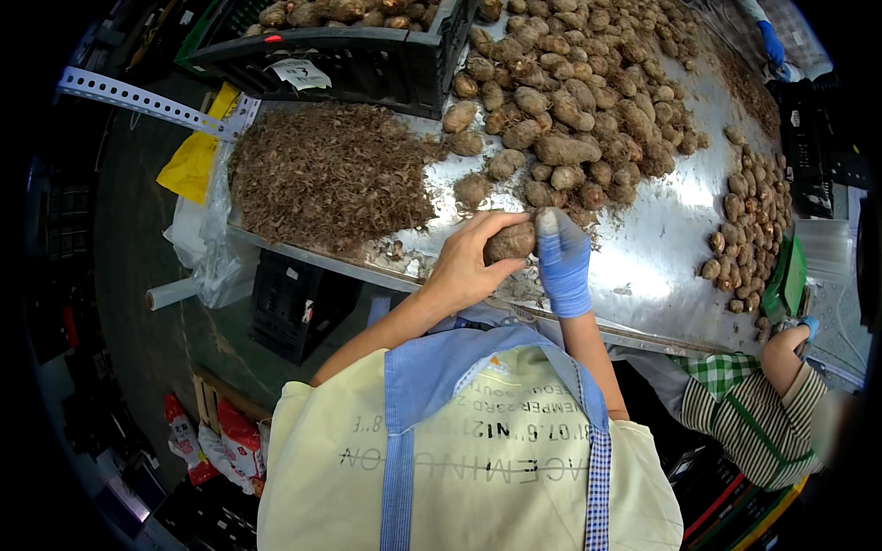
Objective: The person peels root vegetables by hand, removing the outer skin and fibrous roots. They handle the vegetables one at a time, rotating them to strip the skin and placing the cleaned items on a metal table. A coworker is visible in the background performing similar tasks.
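Note:
A brown taro corm [510,242] is held just above the near edge of a metal table [641,268]. My bare left hand [467,260] curves around its left side, thumb below and fingers above. On its right end sits my right hand [563,258] in a blue knit glove with greyed fingertips; its fingers are partly hidden. Beyond my hands spreads a large heap of hairy taro corms [572,110]. To the left lies a mound of brown fibrous peelings [331,175].
A black crate [358,72] of taro stands at the back left, beside a perforated metal bar [148,103]. Smoother corms [747,220] lie at right near a co-worker in stripes [751,413]. Another person's blue glove [770,43] shows far right. Below the table is a black crate [300,303].

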`<state>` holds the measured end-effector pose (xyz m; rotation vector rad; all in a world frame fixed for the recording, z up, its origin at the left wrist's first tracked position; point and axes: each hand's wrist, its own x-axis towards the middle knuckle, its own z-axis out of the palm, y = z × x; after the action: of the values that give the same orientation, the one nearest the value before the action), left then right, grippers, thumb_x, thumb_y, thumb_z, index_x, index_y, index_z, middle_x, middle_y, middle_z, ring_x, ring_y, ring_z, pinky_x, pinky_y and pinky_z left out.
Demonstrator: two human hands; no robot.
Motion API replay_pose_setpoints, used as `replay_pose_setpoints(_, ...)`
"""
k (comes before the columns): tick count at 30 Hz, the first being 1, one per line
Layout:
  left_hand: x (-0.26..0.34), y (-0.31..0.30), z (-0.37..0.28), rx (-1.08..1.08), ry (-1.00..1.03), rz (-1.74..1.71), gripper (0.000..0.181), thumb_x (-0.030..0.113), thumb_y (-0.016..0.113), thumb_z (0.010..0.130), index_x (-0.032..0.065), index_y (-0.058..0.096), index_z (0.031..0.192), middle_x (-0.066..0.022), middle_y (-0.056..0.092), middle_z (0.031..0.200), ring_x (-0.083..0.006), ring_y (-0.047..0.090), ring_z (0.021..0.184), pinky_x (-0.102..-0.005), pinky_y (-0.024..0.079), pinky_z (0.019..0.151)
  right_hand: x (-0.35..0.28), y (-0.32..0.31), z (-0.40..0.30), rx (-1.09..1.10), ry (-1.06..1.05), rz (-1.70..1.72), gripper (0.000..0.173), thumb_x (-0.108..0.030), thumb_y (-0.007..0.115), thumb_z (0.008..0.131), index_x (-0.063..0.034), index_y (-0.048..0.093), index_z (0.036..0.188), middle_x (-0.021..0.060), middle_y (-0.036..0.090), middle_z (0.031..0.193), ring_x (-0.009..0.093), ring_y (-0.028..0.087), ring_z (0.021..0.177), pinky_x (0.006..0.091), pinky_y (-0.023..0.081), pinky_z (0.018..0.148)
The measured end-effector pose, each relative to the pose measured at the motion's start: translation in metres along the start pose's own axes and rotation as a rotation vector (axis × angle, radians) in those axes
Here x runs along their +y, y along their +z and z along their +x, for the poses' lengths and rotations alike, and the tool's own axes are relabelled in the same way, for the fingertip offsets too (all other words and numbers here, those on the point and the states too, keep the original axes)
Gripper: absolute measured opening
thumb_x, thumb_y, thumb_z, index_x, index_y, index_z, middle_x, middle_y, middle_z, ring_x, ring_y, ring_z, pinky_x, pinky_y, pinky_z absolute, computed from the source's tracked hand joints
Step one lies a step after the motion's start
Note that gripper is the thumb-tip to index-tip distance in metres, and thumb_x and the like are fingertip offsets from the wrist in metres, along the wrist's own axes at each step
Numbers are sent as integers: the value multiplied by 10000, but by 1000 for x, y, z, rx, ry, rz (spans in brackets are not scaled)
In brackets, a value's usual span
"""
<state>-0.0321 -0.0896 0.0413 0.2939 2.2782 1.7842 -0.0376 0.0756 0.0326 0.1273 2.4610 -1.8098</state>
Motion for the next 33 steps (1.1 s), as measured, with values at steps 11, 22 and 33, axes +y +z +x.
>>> replay_pose_setpoints(11, -6, 0, 7, 47, -30, -101, 549, 21, 728, 745, 54, 536, 1259, -92, 574, 1124, -189, 587, 1048, -305, 485, 890, -4, -16, 6, 17, -360, -79, 280, -218, 731, 796, -28, 665, 991, 85, 627, 823, 204, 610, 721, 302, 484, 656)
replay_pose_setpoints(22, -18, 5, 17, 145, -70, -241, 533, 19, 726, 743, 79, 532, 1235, -86, 584, 995, -201, 611, 985, -317, 504, 829, -25, -2, -6, -94, -440, 19, 219, -238, 610, 906, -32, 578, 842, 80, 599, 789, 203, 578, 709, 324, 475, 668)
replay_pose_setpoints(33, -13, 4, 11, 94, -77, -350, 546, -79, 718, 721, 54, 458, 1182, -91, 552, 1143, -177, 573, 1078, -319, 492, 914, -21, -7, 2, 14, -193, -89, 218, -188, 704, 829, -11, 666, 951, 91, 626, 823, 148, 605, 710, 284, 485, 629)
